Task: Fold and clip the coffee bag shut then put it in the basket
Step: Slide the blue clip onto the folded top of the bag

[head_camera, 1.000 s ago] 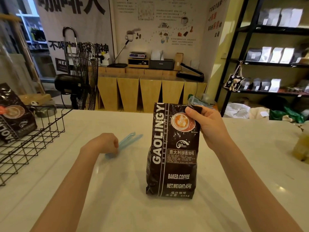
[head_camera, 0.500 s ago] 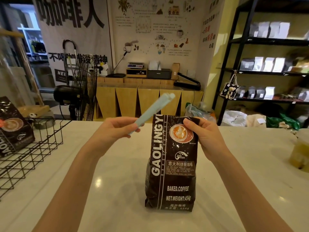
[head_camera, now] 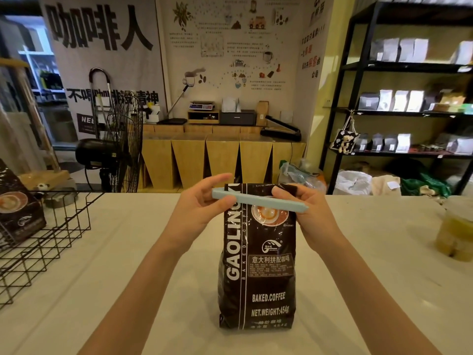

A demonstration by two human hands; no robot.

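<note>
A dark brown coffee bag (head_camera: 258,272) stands upright on the white counter, its top folded over. A long pale blue clip (head_camera: 258,201) lies level across the bag's front, just below the fold. My left hand (head_camera: 202,208) holds the clip's left end between thumb and fingers. My right hand (head_camera: 309,213) grips the bag's folded top, its fingers curled over the fold and touching the clip's right end. The black wire basket (head_camera: 51,239) sits at the left edge of the counter.
Another coffee bag (head_camera: 18,208) leans inside the basket. A plastic container of yellowish liquid (head_camera: 455,231) stands at the right on the counter (head_camera: 128,290). A black fan (head_camera: 115,149) is behind the counter's far edge.
My left hand picked the clip up off the counter, raised it and brought it level across the top of the bag. My right hand kept hold of the fold.
</note>
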